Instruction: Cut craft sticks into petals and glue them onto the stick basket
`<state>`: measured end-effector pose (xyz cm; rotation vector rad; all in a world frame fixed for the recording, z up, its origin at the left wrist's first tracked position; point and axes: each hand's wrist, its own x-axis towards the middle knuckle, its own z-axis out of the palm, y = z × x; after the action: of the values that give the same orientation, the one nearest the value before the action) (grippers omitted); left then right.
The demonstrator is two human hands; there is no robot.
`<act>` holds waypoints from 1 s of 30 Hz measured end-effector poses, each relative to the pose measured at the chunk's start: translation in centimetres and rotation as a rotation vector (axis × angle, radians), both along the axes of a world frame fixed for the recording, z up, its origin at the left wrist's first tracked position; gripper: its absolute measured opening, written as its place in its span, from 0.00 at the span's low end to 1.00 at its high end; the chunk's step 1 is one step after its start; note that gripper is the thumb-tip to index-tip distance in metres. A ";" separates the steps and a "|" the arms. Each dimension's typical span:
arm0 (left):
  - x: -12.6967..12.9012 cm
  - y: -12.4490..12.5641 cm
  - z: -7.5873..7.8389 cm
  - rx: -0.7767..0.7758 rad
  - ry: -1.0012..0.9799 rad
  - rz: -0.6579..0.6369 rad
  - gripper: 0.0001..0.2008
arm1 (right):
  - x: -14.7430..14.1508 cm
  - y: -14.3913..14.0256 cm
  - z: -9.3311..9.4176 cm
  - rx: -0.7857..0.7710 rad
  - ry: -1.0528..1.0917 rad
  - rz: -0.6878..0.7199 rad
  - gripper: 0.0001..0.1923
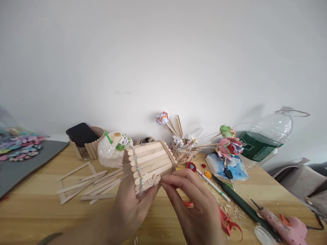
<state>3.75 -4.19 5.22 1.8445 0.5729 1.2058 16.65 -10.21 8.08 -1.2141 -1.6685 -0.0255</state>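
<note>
Tilted on its side above the table is a cup made of craft sticks (150,160), with a sparkly bead trim near one end and twine wound round the other. My left hand (130,200) is closed around it from below, its thumb along the lower side. A small flower of wooden petals (154,179) sits on the cup's lower side. Beside this flower, my right hand (194,200) pinches thumb and forefinger together; whatever lies between the fingertips is too small to make out.
Loose craft sticks (89,183) lie to the left. Behind stand a phone (81,133) in a stick holder, a white coconut drink (112,153) and paper flowers (228,146). To the right are a pink glue gun (288,226), a dark green tool (240,202), red scraps (227,223) and a large bottle (265,139).
</note>
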 end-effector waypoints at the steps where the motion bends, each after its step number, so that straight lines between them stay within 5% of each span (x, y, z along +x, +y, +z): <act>1: 0.0 0.0 0.0 -0.001 -0.002 -0.010 0.16 | 0.0 0.1 0.2 0.013 -0.006 0.004 0.06; 8: 0.3 0.0 0.4 -0.101 -0.074 -0.075 0.16 | 0.5 0.1 1.0 0.002 -0.003 0.066 0.06; 12: 0.4 0.0 0.6 -0.094 -0.046 -0.079 0.15 | 0.8 0.1 1.0 0.117 -0.088 -0.044 0.05; 30: -0.3 0.5 -0.4 0.361 0.175 0.256 0.15 | 0.1 1.0 1.6 0.105 -0.428 -0.166 0.10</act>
<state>3.43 -3.72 4.83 2.2491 0.7449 1.3943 16.77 -9.24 9.71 -1.3272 -1.8961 -0.5002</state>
